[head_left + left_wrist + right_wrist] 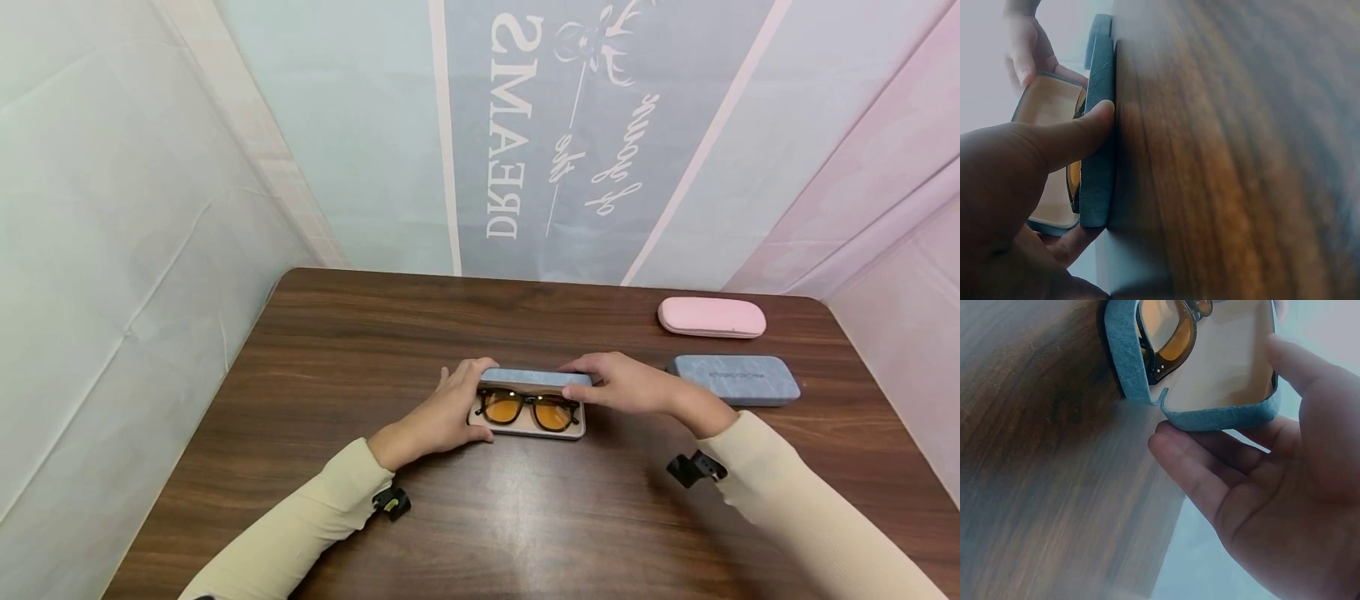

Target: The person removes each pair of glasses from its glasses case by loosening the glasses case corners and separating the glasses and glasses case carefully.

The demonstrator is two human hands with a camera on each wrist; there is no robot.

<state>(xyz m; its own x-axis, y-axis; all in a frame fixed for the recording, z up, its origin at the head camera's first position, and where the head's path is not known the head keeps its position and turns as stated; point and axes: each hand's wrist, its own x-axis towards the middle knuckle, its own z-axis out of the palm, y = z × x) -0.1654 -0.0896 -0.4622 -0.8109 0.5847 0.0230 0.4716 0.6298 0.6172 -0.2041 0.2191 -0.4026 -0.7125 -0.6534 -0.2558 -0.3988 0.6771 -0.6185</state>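
A blue glasses case (536, 377) lies in the middle of the table, its lid raised. Inside, on the pale lining, rest dark-framed glasses (502, 407) with orange lenses. My left hand (450, 408) grips the case's left end; in the left wrist view the thumb (1088, 128) presses the front wall of the base. At the right end, my right hand (626, 383) holds the lid (1222, 417), thumb on its free edge and fingers behind its end, as the right wrist view shows. Part of the glasses is cut off there.
A second blue case (738, 381), closed, lies to the right, beyond the right forearm. Behind it is a closed pink case (712, 317). The brown wooden table (360, 325) ends at a printed cloth backdrop (375, 150).
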